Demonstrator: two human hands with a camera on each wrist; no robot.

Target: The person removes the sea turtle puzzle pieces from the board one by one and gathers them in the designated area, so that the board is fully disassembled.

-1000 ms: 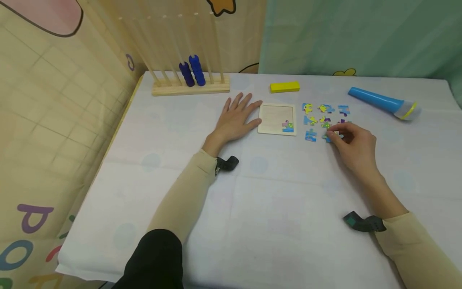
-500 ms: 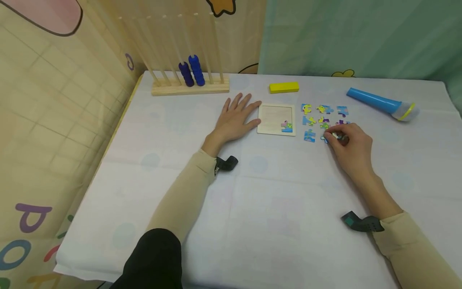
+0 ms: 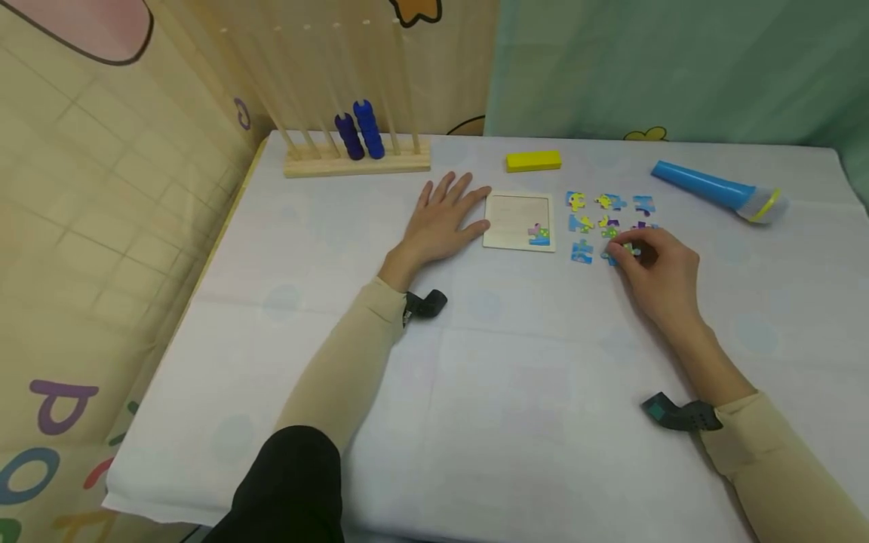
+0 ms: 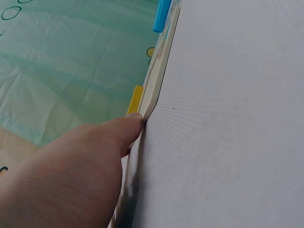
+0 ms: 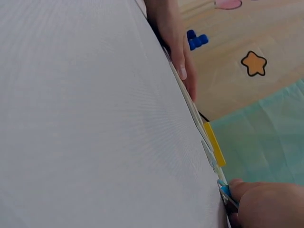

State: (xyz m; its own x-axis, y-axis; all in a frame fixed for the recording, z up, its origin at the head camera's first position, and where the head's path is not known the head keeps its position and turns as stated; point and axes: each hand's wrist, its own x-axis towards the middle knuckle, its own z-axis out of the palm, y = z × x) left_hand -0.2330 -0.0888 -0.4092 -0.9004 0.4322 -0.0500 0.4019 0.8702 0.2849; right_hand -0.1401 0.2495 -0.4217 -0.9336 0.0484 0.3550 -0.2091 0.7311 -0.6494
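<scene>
My left hand (image 3: 437, 230) lies palm down with fingers spread, thumb and index fingertip against the left edge of a square wooden puzzle tray (image 3: 509, 215). A few joined pieces (image 3: 539, 237) sit in the tray's lower right corner. Right of the tray, my right hand (image 3: 658, 275) pinches a blue jigsaw piece (image 5: 225, 191) between thumb and fingers, low over the table. Its fingers partly hide that piece and its neighbours. Loose jigsaw pieces (image 3: 581, 252) are laid out in rows around those fingertips.
A yellow block (image 3: 533, 161) lies behind the tray. At the back right is a blue toy microphone (image 3: 706, 187). A wooden peg rack (image 3: 356, 166) with dark blue beads stands at the back left. White cloth (image 3: 502, 422) covers the table; curtains hang behind.
My right hand has shifted slightly left among the loose pieces, fingers still pinched low. The left hand stays at the tray's edge.
</scene>
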